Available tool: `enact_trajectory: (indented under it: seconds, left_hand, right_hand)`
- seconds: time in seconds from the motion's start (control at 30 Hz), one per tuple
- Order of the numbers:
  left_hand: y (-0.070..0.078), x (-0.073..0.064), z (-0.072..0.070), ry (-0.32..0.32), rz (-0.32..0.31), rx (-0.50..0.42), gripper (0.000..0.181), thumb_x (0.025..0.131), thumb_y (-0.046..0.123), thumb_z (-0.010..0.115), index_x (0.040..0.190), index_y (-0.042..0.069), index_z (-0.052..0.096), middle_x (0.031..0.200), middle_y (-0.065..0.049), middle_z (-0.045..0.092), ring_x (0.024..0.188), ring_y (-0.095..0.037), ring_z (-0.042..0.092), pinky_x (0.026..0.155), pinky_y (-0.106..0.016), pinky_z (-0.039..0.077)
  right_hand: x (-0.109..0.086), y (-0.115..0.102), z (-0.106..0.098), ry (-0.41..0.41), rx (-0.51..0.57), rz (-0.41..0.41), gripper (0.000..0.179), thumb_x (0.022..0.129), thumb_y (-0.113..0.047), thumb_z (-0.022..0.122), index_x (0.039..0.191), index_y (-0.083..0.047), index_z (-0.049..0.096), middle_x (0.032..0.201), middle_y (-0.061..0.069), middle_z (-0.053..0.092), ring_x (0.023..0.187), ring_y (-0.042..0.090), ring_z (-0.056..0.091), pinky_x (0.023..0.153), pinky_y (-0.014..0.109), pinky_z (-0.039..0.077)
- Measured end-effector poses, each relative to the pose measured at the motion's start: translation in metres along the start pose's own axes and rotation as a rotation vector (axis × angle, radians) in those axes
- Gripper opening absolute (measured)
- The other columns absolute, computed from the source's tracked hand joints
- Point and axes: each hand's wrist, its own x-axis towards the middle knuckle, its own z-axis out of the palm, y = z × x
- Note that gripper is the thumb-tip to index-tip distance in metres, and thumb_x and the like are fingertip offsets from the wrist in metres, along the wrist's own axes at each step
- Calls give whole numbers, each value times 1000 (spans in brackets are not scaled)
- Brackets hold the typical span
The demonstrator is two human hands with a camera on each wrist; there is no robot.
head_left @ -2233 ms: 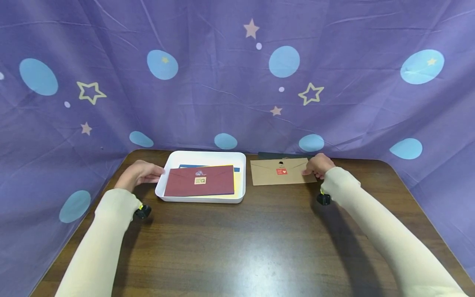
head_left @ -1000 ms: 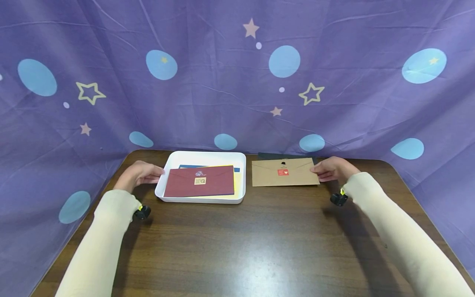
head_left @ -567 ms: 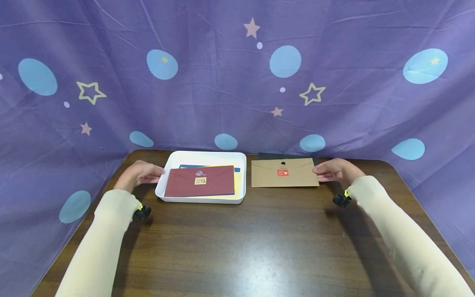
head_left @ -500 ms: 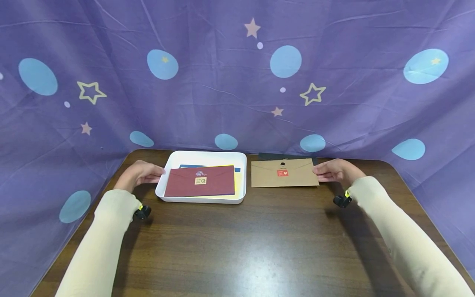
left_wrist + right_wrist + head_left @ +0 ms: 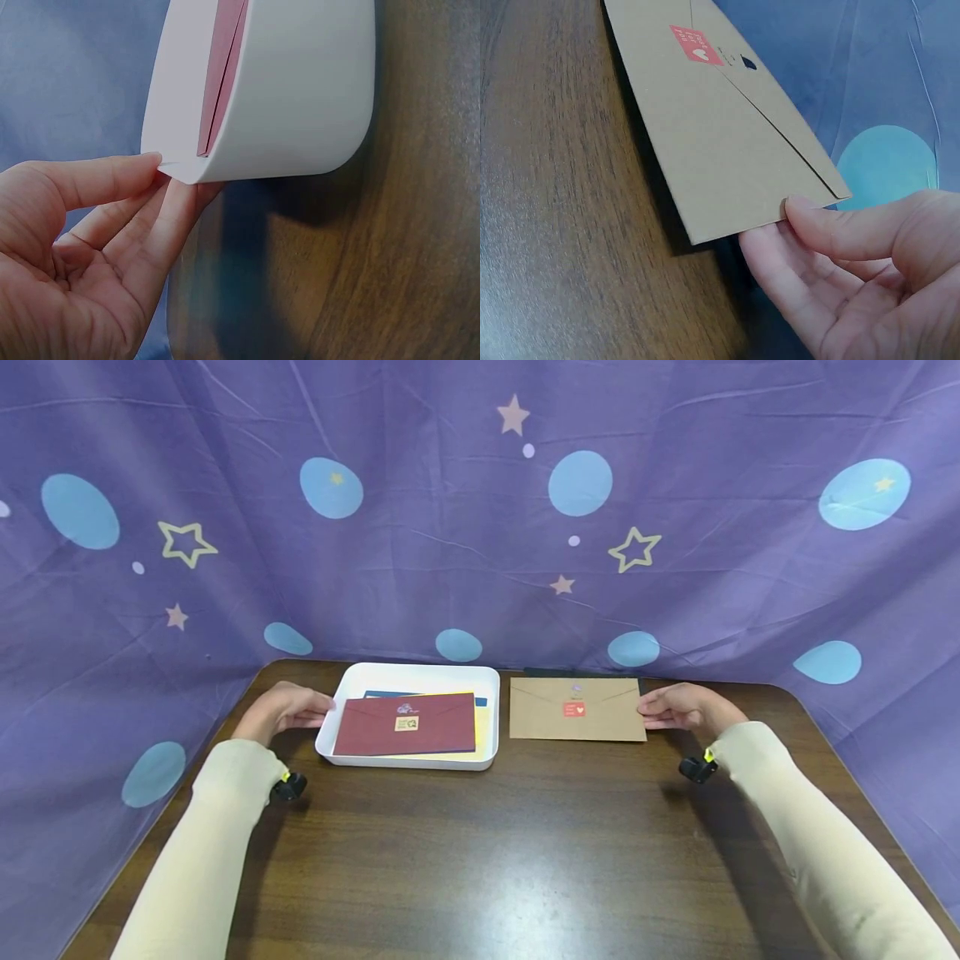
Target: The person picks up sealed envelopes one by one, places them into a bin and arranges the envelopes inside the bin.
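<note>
My left hand [image 5: 288, 710] pinches the left wall of a white tray [image 5: 420, 677], thumb at the rim and fingers outside and below, as the left wrist view shows. Inside the tray lies a maroon envelope [image 5: 367, 727] with a small beige sticker, on top of a yellow one [image 5: 482, 727] and a blue one [image 5: 482, 702]. To the tray's right, my right hand [image 5: 678, 706] pinches the right end of a kraft-brown envelope [image 5: 540, 714], thumb above and fingers beneath. It bears a red heart sticker [image 5: 696, 45]. In the right wrist view its near edge casts a shadow on the table.
A dark envelope [image 5: 585, 673] shows as a thin strip behind the brown one. The brown wooden table [image 5: 450, 852] stretches toward the person. A purple curtain [image 5: 450, 577] with stars and blue ovals hangs right behind the table's far edge.
My right hand has moved right, from over the brown envelope to its right end. The envelope has shifted slightly right and covers more of the dark one. My left hand stays at the tray.
</note>
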Motion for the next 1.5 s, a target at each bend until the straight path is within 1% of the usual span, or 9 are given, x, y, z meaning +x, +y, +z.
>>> enact_trajectory:
  seconds: [0.13,0.27,0.37,0.4,0.5,0.73,0.93,1.2,1.5]
  left_hand:
    - [1,1,0,10,-6,11,14,97,4,62,106,-6,66,72,6,69,69,-3,67,70,-18,63]
    - [2,1,-1,18,-8,18,12,97,5,63,104,-5,67,72,6,69,68,-3,67,71,-18,63]
    - [2,1,0,14,-6,19,13,97,4,63,105,-6,66,72,6,68,68,-3,67,71,-18,63]
    - [2,1,0,14,-6,21,14,97,4,63,105,-6,66,72,6,68,68,-3,67,71,-18,63]
    - [2,0,0,11,-6,21,15,97,4,63,107,-7,66,71,6,69,68,-3,67,70,-18,63]
    - [2,0,0,11,-8,22,20,97,5,63,112,-9,65,72,6,69,69,-3,67,72,-19,64]
    - [2,-1,0,-3,-1,11,20,97,4,63,112,-9,65,74,6,70,70,-3,67,72,-19,63]
    - [2,-2,1,-10,-1,-2,13,97,4,62,105,-5,66,73,6,70,69,-3,67,72,-19,63]
    - [1,-3,1,-11,4,-7,11,97,3,62,104,-5,66,72,6,69,69,-4,67,71,-18,63]
  right_hand:
    - [-2,0,-1,-23,-49,-12,21,104,6,46,101,-7,62,90,-4,67,86,9,70,93,26,62]
    - [-3,2,-5,-34,-102,-48,14,102,4,52,102,-6,61,89,-5,65,86,8,69,94,26,61]
    - [-3,5,-11,-71,-105,-98,9,99,1,61,99,-8,63,89,-5,64,86,7,68,92,26,62]
    - [-1,7,-15,-113,-84,-124,7,98,0,64,97,-7,64,89,-4,65,86,8,69,90,27,63]
    - [-1,8,-17,-147,-74,-153,9,96,-1,66,95,-10,65,88,-4,66,87,9,69,88,27,64]
    - [-7,4,-5,31,-108,-118,19,99,6,57,93,-9,66,84,-3,68,83,10,70,88,30,64]
    - [-7,9,-7,52,-79,-147,26,100,10,51,89,-9,65,81,-5,66,80,6,68,86,28,64]
    - [-6,12,-6,85,6,-204,28,99,11,52,86,-11,65,79,-4,67,79,8,69,84,28,65]
    - [-5,11,-5,68,95,-270,30,100,10,51,87,-11,67,81,0,69,80,11,72,85,29,65]
